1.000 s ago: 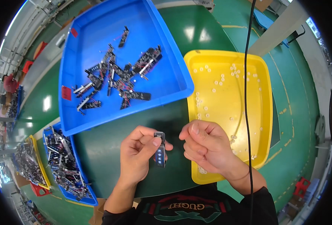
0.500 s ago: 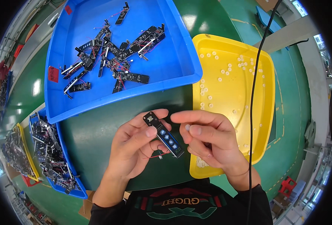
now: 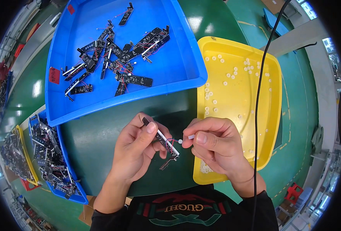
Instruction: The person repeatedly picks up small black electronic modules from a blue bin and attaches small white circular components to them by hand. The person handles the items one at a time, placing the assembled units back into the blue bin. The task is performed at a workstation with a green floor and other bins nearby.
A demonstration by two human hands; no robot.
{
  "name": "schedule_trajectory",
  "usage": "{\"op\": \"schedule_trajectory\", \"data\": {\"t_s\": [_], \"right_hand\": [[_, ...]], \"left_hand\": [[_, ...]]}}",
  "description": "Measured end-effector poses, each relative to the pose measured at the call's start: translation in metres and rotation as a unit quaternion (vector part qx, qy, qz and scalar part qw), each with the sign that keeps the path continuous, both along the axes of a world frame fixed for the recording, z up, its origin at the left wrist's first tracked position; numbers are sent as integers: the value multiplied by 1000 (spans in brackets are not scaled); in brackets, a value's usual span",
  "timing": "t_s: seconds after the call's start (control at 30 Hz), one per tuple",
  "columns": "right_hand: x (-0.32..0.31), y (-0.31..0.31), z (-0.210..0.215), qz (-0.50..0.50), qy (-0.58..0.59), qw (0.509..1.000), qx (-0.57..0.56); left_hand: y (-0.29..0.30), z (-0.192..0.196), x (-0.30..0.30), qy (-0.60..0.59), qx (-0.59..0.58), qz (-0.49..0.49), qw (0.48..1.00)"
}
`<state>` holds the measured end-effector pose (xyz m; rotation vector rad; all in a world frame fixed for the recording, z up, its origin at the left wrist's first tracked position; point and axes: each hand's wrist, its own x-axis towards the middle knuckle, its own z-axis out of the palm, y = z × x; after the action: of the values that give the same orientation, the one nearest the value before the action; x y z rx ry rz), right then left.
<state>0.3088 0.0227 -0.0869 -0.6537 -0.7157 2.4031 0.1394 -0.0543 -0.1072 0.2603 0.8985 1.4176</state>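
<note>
My left hand (image 3: 132, 152) grips a narrow black circuit board (image 3: 159, 134) between thumb and fingers, tilted so that a white strip along its edge shows. Thin red and dark wires (image 3: 170, 141) come off the board and run right to a small round white piece (image 3: 180, 141). That piece lies close to the fingertips of my right hand (image 3: 218, 144); whether they touch it I cannot tell. Between right thumb and forefinger is pinched a small white plastic piece (image 3: 191, 136), its end poking out to the left. Both hands are above the dark green table (image 3: 97, 150).
Beyond my hands a large blue tray (image 3: 132, 98) holds several circuit boards with wires. To the right, a yellow tray (image 3: 226, 119) contains many small white rings. A black cable (image 3: 258, 100) hangs down across it. Another blue bin (image 3: 68, 169) with boards stands left.
The circuit board has turned from its face onto its edge, and its wires now reach toward my right hand. My right forefinger has drawn in against the thumb around the small white piece.
</note>
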Motion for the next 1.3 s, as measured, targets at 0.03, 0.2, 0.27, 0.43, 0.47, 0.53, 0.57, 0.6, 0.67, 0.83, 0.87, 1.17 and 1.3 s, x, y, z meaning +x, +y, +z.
{"op": "schedule_trajectory", "data": {"t_s": [0.03, 0.2, 0.27, 0.43, 0.47, 0.53, 0.57, 0.6, 0.67, 0.83, 0.87, 1.17, 1.3], "right_hand": [[1, 1, 0, 1, -2, 1000, -5], [2, 1, 0, -1, -33, 999, -6], [2, 0, 0, 7, -56, 998, 26], [-3, -4, 0, -6, -46, 996, 76], [-3, -4, -1, 2, -19, 996, 91], [-3, -2, -1, 14, -2, 996, 92], [-2, -1, 0, 19, 7, 996, 91], [-2, 0, 0, 19, 1, 995, 94], [-1, 0, 0, 19, -13, 994, 103], [-2, -3, -1, 27, -53, 988, 143], [-2, -4, -2, 26, -60, 986, 151], [-2, -6, 0, 17, -88, 987, 130], [-3, -6, 1, 23, -85, 985, 148]], "left_hand": [[1, 3, -1, -6, -9, -13, 1000], [-1, 10, -3, -64, 7, -36, 997], [-3, 11, -2, -67, 26, -24, 997], [-6, 3, -4, -24, 70, -46, 996], [-7, 3, -4, -12, 68, -47, 997], [-5, 8, -2, 54, 82, -39, 994], [-4, 10, 0, 88, 87, -36, 992], [-4, 10, -1, 121, 91, -37, 988], [-5, 10, -2, 186, 101, -38, 977], [-7, 14, -2, 445, 138, 0, 885], [-6, 15, -1, 487, 152, 12, 860], [-6, 17, 1, 572, 222, 40, 788], [-7, 17, 0, 575, 223, 32, 787]]}}
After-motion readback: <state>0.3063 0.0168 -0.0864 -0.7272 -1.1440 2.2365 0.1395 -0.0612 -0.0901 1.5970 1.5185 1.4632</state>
